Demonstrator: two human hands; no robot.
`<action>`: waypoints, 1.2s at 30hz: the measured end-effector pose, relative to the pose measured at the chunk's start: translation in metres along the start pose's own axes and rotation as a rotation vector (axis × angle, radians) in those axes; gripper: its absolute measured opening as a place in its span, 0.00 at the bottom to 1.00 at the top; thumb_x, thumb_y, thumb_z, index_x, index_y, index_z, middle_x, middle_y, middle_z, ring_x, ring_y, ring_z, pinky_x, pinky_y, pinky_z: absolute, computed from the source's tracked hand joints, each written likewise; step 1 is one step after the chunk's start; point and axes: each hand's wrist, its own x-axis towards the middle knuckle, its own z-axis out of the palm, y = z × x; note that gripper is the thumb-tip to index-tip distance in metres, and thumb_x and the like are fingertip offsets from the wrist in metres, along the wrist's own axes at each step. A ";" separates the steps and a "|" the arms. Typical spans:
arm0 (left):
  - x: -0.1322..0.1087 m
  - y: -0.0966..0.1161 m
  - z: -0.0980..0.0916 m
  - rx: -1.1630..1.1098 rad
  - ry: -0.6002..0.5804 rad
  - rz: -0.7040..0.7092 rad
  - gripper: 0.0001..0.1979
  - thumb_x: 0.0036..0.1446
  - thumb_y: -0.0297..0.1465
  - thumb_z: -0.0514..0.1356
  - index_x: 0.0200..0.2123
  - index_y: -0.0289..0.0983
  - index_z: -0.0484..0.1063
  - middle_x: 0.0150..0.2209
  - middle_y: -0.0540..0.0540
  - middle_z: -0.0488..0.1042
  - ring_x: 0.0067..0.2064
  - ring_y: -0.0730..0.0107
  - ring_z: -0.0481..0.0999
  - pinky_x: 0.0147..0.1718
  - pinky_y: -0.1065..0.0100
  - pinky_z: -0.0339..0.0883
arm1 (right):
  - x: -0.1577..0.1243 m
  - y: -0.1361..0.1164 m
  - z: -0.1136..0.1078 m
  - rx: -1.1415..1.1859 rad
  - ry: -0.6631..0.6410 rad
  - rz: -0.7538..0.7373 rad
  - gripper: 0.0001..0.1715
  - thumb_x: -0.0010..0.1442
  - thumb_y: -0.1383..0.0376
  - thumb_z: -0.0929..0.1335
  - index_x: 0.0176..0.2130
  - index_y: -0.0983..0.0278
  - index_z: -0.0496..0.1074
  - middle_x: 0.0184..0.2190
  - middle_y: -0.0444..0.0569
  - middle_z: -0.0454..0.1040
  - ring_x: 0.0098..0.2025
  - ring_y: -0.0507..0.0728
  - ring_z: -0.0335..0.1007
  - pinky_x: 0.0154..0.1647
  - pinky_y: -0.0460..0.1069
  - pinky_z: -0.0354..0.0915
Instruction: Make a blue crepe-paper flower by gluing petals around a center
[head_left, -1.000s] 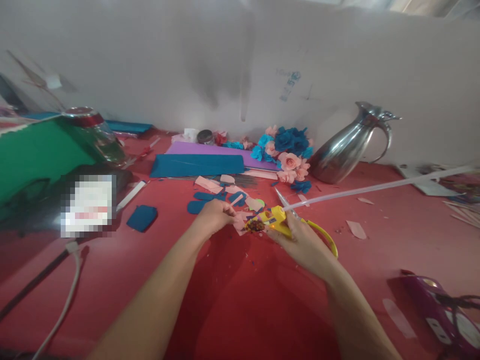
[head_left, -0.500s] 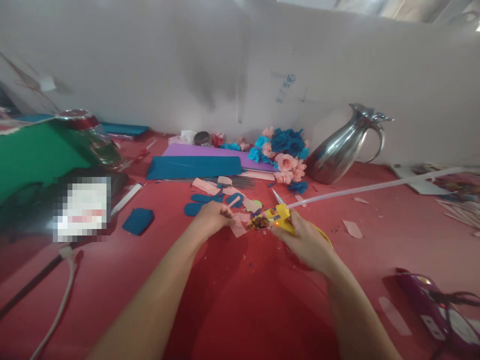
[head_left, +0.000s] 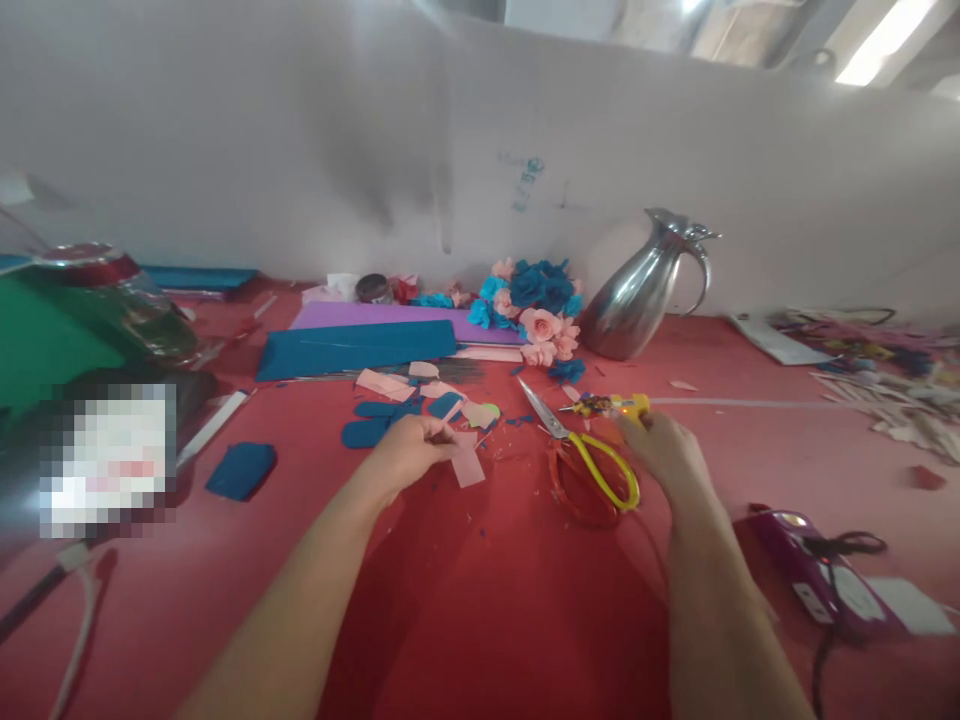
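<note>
My left hand (head_left: 409, 450) is closed in a pinch on a pink paper piece (head_left: 468, 466) just above the red table (head_left: 487, 610). Off to the right, my right hand (head_left: 664, 447) grips a yellow glue gun (head_left: 616, 406) held low over the table, with a long clear glue stick (head_left: 739, 403) trailing from its back. Yellow-handled scissors (head_left: 589, 455) lie on the table between my hands. Cut pink and blue paper pieces (head_left: 420, 400) are scattered just beyond my left hand.
Blue and pink paper flowers (head_left: 536, 300) and a steel jug (head_left: 641, 290) stand by the wall. Blue and purple sheets (head_left: 360, 340) lie at the back. A purple power strip (head_left: 814, 585) sits at the right, wooden sticks (head_left: 889, 405) far right, a green sheet (head_left: 45, 335) left.
My right hand has carried the glue gun right, away from the pink paper piece, uncovering the scissors. The left hand still pinches the paper. The camera view has turned right.
</note>
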 end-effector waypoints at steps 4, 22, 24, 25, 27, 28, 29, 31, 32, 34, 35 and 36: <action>0.001 -0.001 0.006 -0.001 -0.002 0.022 0.03 0.41 0.31 0.63 0.22 0.37 0.74 0.25 0.49 0.76 0.31 0.65 0.73 0.36 0.66 0.62 | -0.025 -0.039 -0.003 -0.058 0.286 -0.077 0.20 0.56 0.54 0.64 0.39 0.66 0.73 0.42 0.65 0.72 0.47 0.69 0.66 0.42 0.60 0.61; -0.008 0.008 0.026 -0.144 -0.006 0.146 0.15 0.50 0.41 0.62 0.36 0.39 0.66 0.31 0.51 0.68 0.31 0.72 0.66 0.32 0.71 0.60 | -0.068 -0.101 0.032 0.730 -0.370 -0.260 0.09 0.53 0.64 0.66 0.28 0.62 0.76 0.24 0.44 0.77 0.27 0.54 0.71 0.29 0.47 0.62; -0.010 0.010 0.026 -0.212 -0.008 0.147 0.14 0.54 0.44 0.58 0.36 0.40 0.64 0.28 0.53 0.65 0.28 0.74 0.63 0.30 0.71 0.58 | -0.063 -0.100 0.030 0.919 -0.359 -0.143 0.10 0.52 0.61 0.67 0.28 0.63 0.75 0.24 0.44 0.77 0.27 0.54 0.70 0.29 0.47 0.62; -0.010 0.011 0.027 -0.248 -0.014 0.144 0.14 0.55 0.45 0.56 0.35 0.40 0.63 0.27 0.54 0.63 0.26 0.74 0.61 0.29 0.72 0.57 | -0.062 -0.100 0.029 1.015 -0.356 -0.088 0.10 0.50 0.59 0.68 0.29 0.64 0.75 0.24 0.45 0.76 0.27 0.53 0.70 0.29 0.47 0.62; -0.010 0.011 0.027 -0.308 -0.024 0.137 0.14 0.58 0.45 0.52 0.34 0.40 0.63 0.23 0.55 0.58 0.24 0.74 0.57 0.27 0.72 0.55 | -0.060 -0.099 0.026 1.163 -0.339 -0.008 0.11 0.47 0.59 0.70 0.28 0.65 0.74 0.24 0.45 0.76 0.26 0.53 0.69 0.30 0.47 0.62; -0.010 0.011 0.028 -0.323 -0.026 0.137 0.15 0.59 0.45 0.51 0.34 0.40 0.63 0.22 0.55 0.56 0.24 0.74 0.55 0.26 0.72 0.54 | -0.059 -0.100 0.025 1.212 -0.332 0.020 0.12 0.46 0.58 0.71 0.28 0.65 0.74 0.24 0.45 0.76 0.27 0.53 0.69 0.31 0.48 0.63; -0.009 0.011 0.028 -0.329 -0.026 0.141 0.15 0.59 0.45 0.51 0.33 0.39 0.64 0.22 0.55 0.56 0.24 0.73 0.55 0.26 0.71 0.54 | -0.059 -0.100 0.024 1.246 -0.330 0.040 0.12 0.45 0.58 0.71 0.28 0.65 0.74 0.24 0.45 0.75 0.27 0.53 0.69 0.31 0.48 0.63; -0.008 0.009 0.028 -0.319 -0.016 0.150 0.15 0.58 0.44 0.52 0.33 0.38 0.67 0.22 0.53 0.58 0.25 0.73 0.56 0.28 0.71 0.55 | -0.059 -0.102 0.022 1.279 -0.338 0.057 0.13 0.43 0.58 0.72 0.28 0.65 0.74 0.24 0.45 0.75 0.27 0.53 0.69 0.31 0.48 0.63; -0.007 0.009 0.028 -0.308 -0.013 0.145 0.15 0.57 0.43 0.54 0.34 0.38 0.68 0.23 0.53 0.59 0.26 0.72 0.58 0.29 0.71 0.56 | -0.060 -0.102 0.021 1.289 -0.338 0.061 0.13 0.43 0.58 0.73 0.27 0.65 0.74 0.24 0.45 0.75 0.27 0.53 0.69 0.31 0.48 0.63; -0.005 0.007 0.029 -0.296 -0.012 0.132 0.14 0.54 0.42 0.56 0.34 0.37 0.71 0.24 0.52 0.61 0.28 0.71 0.60 0.30 0.70 0.57 | -0.060 -0.104 0.021 1.305 -0.330 0.063 0.14 0.43 0.57 0.73 0.27 0.65 0.74 0.23 0.45 0.75 0.27 0.53 0.70 0.31 0.48 0.64; -0.005 0.006 0.030 -0.294 -0.017 0.130 0.14 0.53 0.42 0.57 0.34 0.36 0.72 0.25 0.51 0.62 0.28 0.71 0.61 0.31 0.70 0.58 | -0.060 -0.104 0.021 1.313 -0.325 0.068 0.14 0.43 0.57 0.73 0.27 0.65 0.74 0.23 0.45 0.75 0.26 0.53 0.70 0.31 0.48 0.64; -0.005 0.005 0.031 -0.296 -0.024 0.129 0.14 0.53 0.41 0.58 0.34 0.36 0.72 0.25 0.51 0.62 0.29 0.71 0.62 0.32 0.70 0.58 | -0.061 -0.104 0.021 1.322 -0.321 0.077 0.14 0.43 0.57 0.73 0.27 0.65 0.74 0.23 0.45 0.75 0.26 0.53 0.70 0.31 0.48 0.64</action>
